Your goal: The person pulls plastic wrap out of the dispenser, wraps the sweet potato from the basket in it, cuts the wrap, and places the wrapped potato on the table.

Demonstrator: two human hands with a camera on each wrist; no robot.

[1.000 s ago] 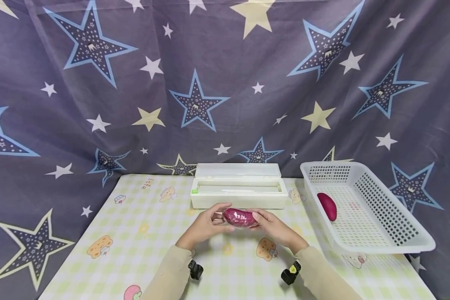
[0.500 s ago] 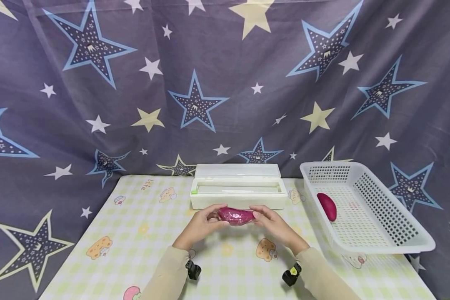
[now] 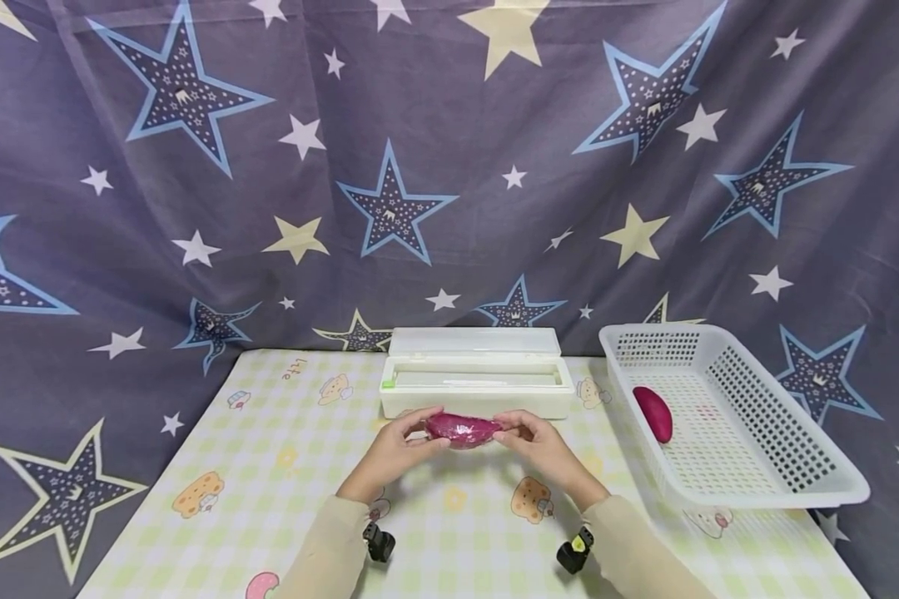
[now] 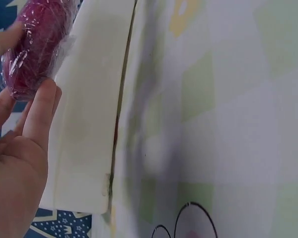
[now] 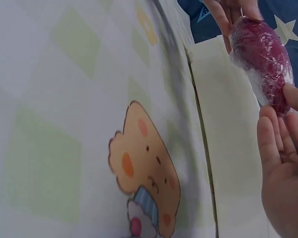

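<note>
Pinches both ends of the wrapped purple tuber (image 3: 462, 430) with left grip (image 3: 394, 453) and right grip (image 3: 541, 451), probably to hold clear film (image 4: 63, 49) snug.

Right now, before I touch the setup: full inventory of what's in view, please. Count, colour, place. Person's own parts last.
Smooth oblong item wrapped in clear film: 1, purple-red, held between both hands
Bare oblong item: 1, purple-red, left side of the basket
Rectangular perforated plastic basket: 1, white, right side of table
Long rectangular box, lid raised: 1, white, far side of table
Small tab: 1, green, left end of box
Checked cloth with cartoon prints: 1, pale green and white, on table
Star-print fabric backdrop: 1, dark grey-purple, behind table
Wrist cameras: 2, black, one per wrist
Sleeves: 2, beige, on the forearms
Left hand: 1, bare, wrapped item's left end
Right hand: 1, bare, its right end
</note>
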